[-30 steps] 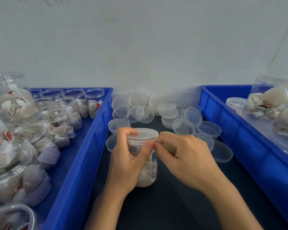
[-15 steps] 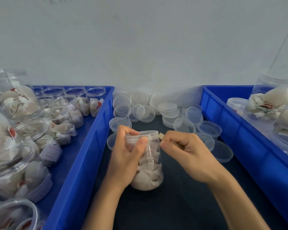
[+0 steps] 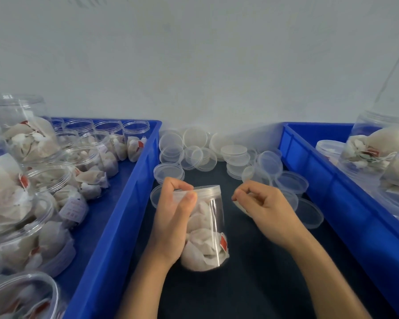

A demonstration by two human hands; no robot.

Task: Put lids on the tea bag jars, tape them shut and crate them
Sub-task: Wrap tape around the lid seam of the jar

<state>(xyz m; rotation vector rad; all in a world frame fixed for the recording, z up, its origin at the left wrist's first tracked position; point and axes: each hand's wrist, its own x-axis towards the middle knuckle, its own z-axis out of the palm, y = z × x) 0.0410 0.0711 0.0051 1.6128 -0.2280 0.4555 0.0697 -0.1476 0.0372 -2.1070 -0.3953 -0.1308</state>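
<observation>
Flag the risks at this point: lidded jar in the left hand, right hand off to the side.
1. The jar is tilted and held only by the left hand near the lid; it could slip.
2. The right hand pinches something small, possibly tape; it could stick to itself.
3. Loose lids crowd close behind and could get knocked.

No legible text, brand, number or sign is present in the head view. A pale printed label (image 3: 73,209) on a tea bag in the left blue crate (image 3: 115,226), well to the left of the left hand's fingers (image 3: 171,187), carries faint reddish print too blurred to read. Small red tags on the tea bags, one low in the held jar (image 3: 205,226) below the left thumb, show no readable marking. The clear lid (image 3: 203,191) on that jar bears no visible lettering.
</observation>
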